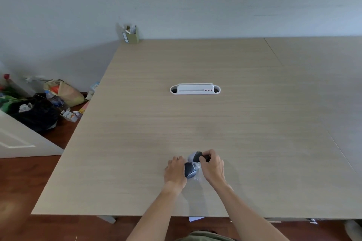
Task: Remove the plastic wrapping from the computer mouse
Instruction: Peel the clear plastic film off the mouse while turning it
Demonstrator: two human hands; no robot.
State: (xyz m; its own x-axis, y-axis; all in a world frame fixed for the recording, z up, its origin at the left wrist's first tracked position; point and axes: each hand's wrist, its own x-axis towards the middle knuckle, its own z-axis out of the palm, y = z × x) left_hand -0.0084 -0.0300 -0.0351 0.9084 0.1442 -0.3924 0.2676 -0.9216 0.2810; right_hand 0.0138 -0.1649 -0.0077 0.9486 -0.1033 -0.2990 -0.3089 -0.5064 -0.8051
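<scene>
A dark grey computer mouse (190,170) sits low over the wooden table (176,119) near its front edge, held from the left by my left hand (174,170). Thin clear plastic wrapping (197,174) clings around the mouse and shows crumpled beside and below it. My right hand (212,166) pinches the far end of the bundle, where a dark rounded part (196,156) sticks up with pale wrapping around it. I cannot tell whether that part is the mouse's front or a separate piece.
A white cable-port insert (195,89) is set into the table's middle. A green pen holder (132,34) stands at the far left corner by the wall. Bags and clutter (39,103) lie on the floor to the left.
</scene>
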